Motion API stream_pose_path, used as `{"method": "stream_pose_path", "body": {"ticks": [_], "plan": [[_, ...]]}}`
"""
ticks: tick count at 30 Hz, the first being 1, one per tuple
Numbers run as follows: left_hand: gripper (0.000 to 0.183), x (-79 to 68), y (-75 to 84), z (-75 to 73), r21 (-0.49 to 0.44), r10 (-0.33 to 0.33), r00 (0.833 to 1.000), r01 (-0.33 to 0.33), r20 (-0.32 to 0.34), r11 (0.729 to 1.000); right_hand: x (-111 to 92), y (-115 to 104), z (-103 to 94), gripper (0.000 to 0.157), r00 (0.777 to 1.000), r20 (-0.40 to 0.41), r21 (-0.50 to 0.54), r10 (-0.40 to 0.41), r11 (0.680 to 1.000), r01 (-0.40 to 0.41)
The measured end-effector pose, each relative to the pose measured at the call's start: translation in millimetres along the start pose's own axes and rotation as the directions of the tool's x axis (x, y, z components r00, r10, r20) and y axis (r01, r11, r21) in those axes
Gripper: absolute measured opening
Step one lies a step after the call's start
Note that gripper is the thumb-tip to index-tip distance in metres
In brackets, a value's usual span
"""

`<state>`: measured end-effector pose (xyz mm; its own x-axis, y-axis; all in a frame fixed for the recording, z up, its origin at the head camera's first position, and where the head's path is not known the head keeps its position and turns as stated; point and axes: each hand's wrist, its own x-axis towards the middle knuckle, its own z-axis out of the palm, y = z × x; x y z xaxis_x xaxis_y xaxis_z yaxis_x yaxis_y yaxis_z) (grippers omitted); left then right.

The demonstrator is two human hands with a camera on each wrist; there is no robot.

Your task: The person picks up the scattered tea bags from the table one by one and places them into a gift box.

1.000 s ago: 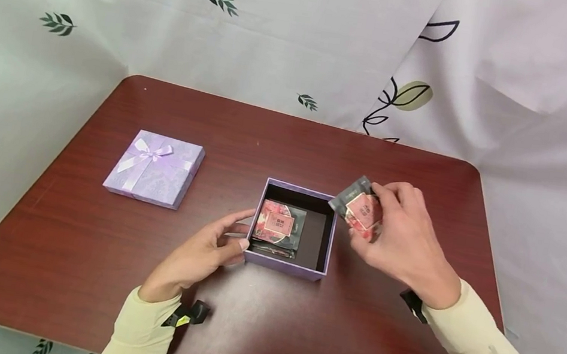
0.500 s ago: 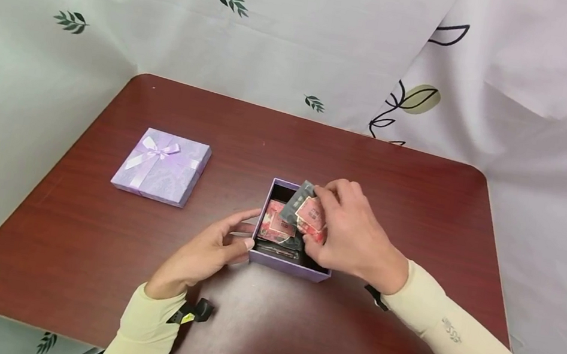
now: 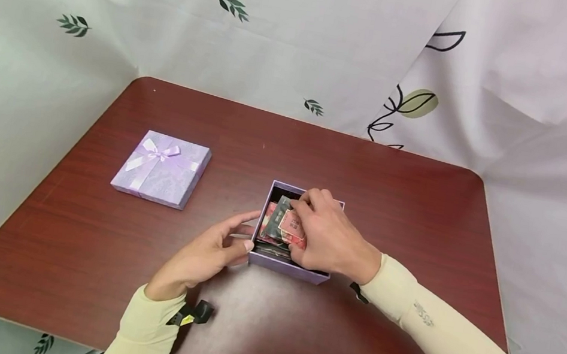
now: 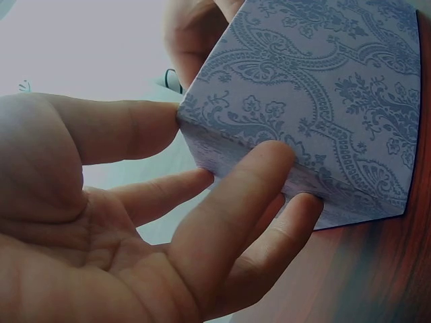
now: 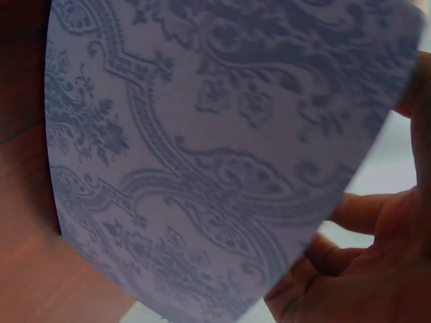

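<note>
A purple patterned box (image 3: pixel 289 269) stands on the table, its lid off. At its left side my left hand (image 3: pixel 205 260) touches the wall, fingers extended and thumb at the front corner; the left wrist view shows this contact on the box wall (image 4: pixel 310 81). My right hand (image 3: pixel 331 238) reaches over the box and pinches a sachet (image 3: pixel 292 225) with a pink label, held tilted inside the opening. Beneath it lie other flat sachets (image 3: pixel 273 252), partly covered. In the right wrist view the patterned wall (image 5: pixel 202 134) fills most of the picture; the held sachet is hidden there.
The purple lid (image 3: pixel 161 172) with a ribbon bow lies on the left of the dark red table (image 3: pixel 220 319). Behind the table hangs a white cloth (image 3: pixel 281 37) with leaf prints.
My right hand has carried the sachet leftward from beside the box and down into its opening. The left hand has stayed at the box's left side.
</note>
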<state>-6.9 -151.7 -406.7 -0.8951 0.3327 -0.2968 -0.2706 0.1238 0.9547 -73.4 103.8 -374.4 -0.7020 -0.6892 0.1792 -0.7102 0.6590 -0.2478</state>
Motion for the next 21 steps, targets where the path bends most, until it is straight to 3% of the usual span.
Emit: {"method": "stream_pose_path", "body": {"ticks": [7, 21], "plan": [[0.063, -0.3, -1.0, -1.0, -0.014, -0.002, 1.0, 0.002, 0.012, 1.0, 7.1, -1.8, 11.0, 0.064, 0.998, 0.034, -0.012, -0.058, 0.998, 0.058], [0.062, -1.8, 0.4, -0.3, -0.009, -0.002, 1.0, 0.003, 0.013, 1.0, 13.2, 1.0, 21.3, 0.06, 0.994, 0.075, -0.008, -0.073, 0.997, 0.074]]}}
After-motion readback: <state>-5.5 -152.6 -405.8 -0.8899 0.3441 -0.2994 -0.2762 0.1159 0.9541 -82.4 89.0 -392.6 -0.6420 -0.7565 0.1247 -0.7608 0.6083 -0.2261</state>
